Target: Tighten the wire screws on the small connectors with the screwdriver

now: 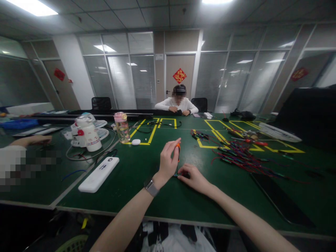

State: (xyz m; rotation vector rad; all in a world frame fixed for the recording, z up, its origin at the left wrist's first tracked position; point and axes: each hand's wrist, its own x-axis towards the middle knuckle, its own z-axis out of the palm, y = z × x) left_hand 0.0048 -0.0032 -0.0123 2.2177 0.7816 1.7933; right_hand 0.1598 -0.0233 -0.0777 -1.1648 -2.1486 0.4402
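My left hand (167,161), with a watch (151,188) on its wrist, is closed around an upright screwdriver (179,147) with an orange and black handle. Its thin shaft points down at a small green circuit board (176,175) on the table. Pinched fingers of my right hand (195,179) hold that board at its right edge. Much of the board is hidden by my hands, and I cannot tell whether the tip touches it. To the right lies a heap of small boards with red and black wires (241,157).
A white power bank (99,174), a pink-lidded bottle (122,127) and a white jug (89,134) stand left on the green table (136,196). A black flat panel (282,199) lies right. A co-worker (175,103) sits opposite; another's arm (31,140) reaches in left.
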